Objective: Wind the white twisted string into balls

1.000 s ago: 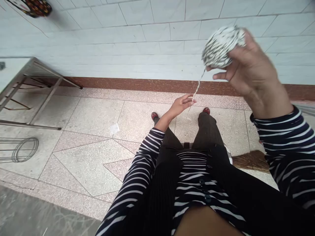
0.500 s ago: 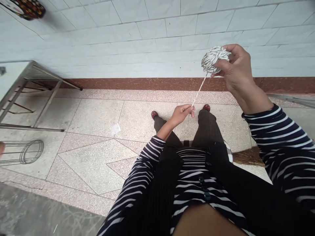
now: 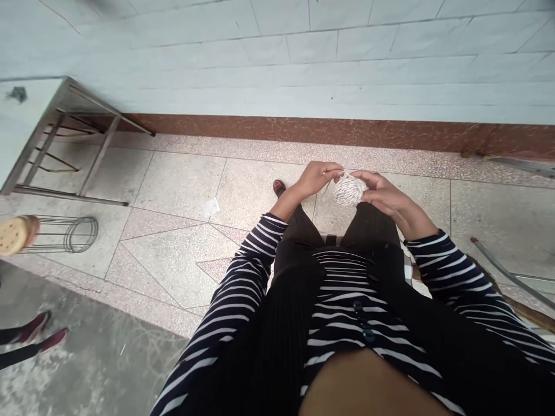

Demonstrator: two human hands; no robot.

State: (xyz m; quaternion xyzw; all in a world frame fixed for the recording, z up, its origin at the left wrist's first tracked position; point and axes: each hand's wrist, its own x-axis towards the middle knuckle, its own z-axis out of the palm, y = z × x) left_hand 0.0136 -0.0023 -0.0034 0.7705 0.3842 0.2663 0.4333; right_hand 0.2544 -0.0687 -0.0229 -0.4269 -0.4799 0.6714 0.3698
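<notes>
A ball of white twisted cord is held low in front of my body, above my knees. My right hand grips the ball from the right, with thumb and fingers closed on its side. At the ball's upper left, my left hand is closed in a pinch, its fingertips touching or almost touching the ball. A thin strand of the cord seems to hang beneath those fingertips, but it is too faint to trace.
A metal-legged table stands left by the tiled wall. Near it is a round-topped wire stool. Another person's shoes show lower left. A white scrap lies on the floor; a bent metal tube is at right.
My right hand has brought the ball down and left to my left hand. The taut length of cord between the hands no longer shows. The view has shifted, bringing another person's feet in.
</notes>
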